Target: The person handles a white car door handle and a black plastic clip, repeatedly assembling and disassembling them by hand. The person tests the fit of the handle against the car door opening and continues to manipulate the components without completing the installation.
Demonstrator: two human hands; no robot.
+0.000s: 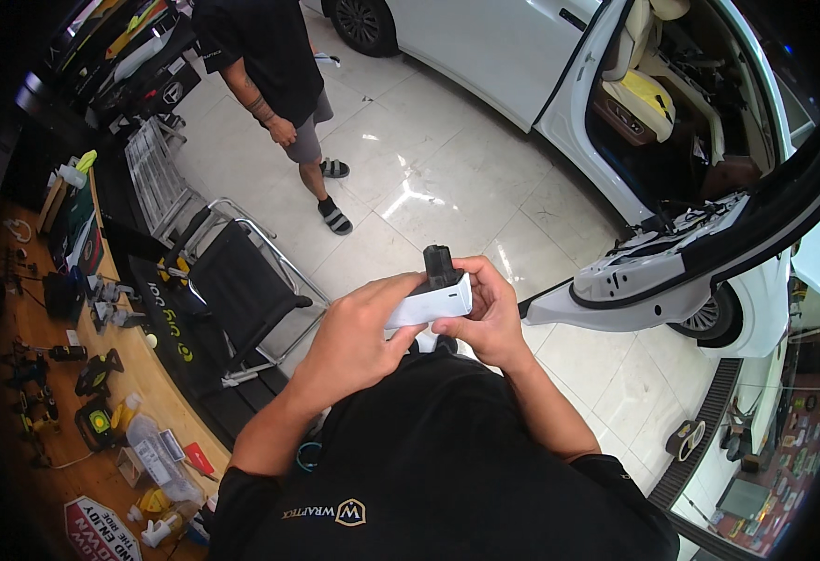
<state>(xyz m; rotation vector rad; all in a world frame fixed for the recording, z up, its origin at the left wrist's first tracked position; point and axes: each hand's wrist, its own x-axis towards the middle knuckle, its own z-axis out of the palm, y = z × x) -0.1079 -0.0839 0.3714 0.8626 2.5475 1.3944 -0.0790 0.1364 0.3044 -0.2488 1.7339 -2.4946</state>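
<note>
In front of my chest I hold a white, elongated car part (pixel 424 305) with a dark plastic block (pixel 439 266) standing up from its back side, perhaps attached to it. The fingers of my left hand (pixel 363 332) wrap round its left end, with the thumb underneath. My right hand (pixel 489 318) grips its right end, the index finger curled behind the dark block and the thumb along the lower edge. The hidden sides of the part cannot be made out.
A person (pixel 265 84) stands ahead-left. A white car (pixel 485 42) with an open door (pixel 648 294) fills the right. To my left are a black folding chair (pixel 237 280) and a wooden workbench (pixel 158 369) holding tools and bottles. Sandals (pixel 686 438) lie at the lower right.
</note>
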